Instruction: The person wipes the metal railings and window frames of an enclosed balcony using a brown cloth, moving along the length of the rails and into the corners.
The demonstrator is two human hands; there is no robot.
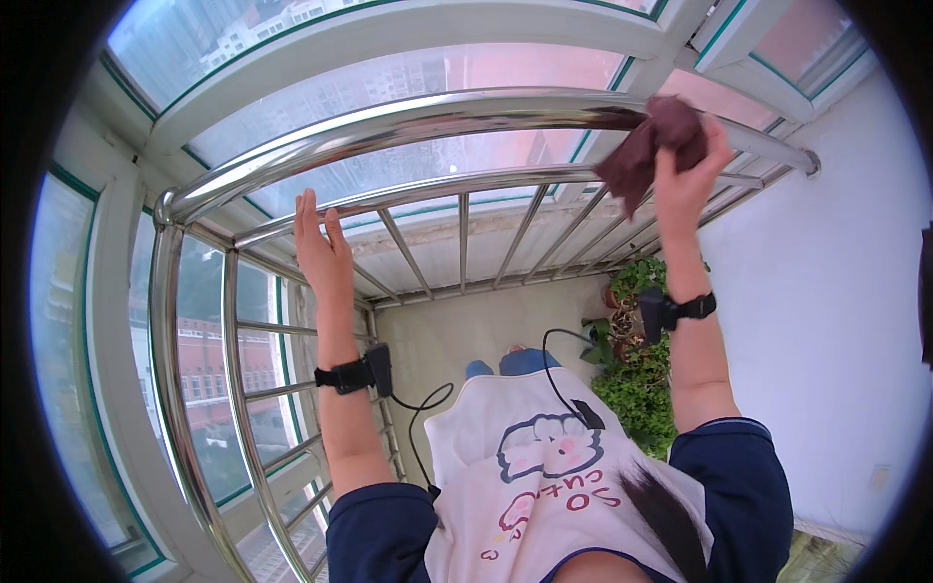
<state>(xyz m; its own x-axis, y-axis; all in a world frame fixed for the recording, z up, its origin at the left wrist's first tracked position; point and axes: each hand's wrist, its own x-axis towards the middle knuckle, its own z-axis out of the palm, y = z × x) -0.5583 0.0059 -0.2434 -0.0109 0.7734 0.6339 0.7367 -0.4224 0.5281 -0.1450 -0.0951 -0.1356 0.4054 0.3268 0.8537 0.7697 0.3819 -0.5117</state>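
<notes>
My right hand [689,171] grips a dark maroon cloth [649,149], which lies over the right part of the shiny metal top rail [437,113] of a balcony railing. One end of the cloth hangs down over the thinner second rail [423,189]. On the left, my left hand [321,233] is raised at the second rail, fingers extended and holding nothing; whether it touches the rail is hard to tell. Each wrist wears a black strap with a small device and a cable.
Windows with pale frames [408,29] stand behind the railing, which turns a corner at left into another barred section [237,364]. Green potted plants [634,393] stand low at the right, beside a white wall [816,328]. Two cables hang near my body.
</notes>
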